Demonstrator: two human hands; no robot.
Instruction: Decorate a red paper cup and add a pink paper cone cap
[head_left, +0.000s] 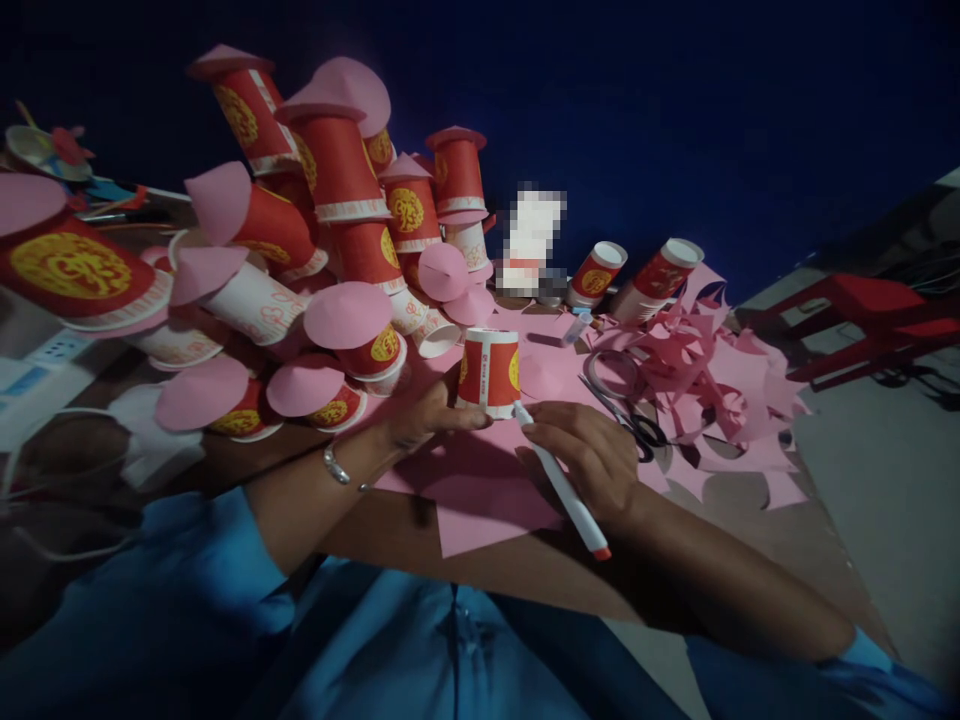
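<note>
My left hand (429, 418) grips a red and white paper cup (480, 375) with yellow emblems, its thumb along the lower rim. In my right hand (596, 455) is a white marker pen (564, 490) with a red end pointing toward me. The pen's other end meets or nearly meets the cup's lower right edge; contact is hard to tell. Beneath both hands lies a pink paper sheet (487, 510). Behind the cup, a pink paper cone (546, 375) is partly hidden.
Stacked paper cups with pink cone tops (337, 165) crowd the left. Black-handled scissors (646, 432), a roll of tape (611, 372) and pink paper scraps (690, 365) lie right. Two red cups (596, 275) stand behind. A red stool (874, 315) is beyond the table (757, 520).
</note>
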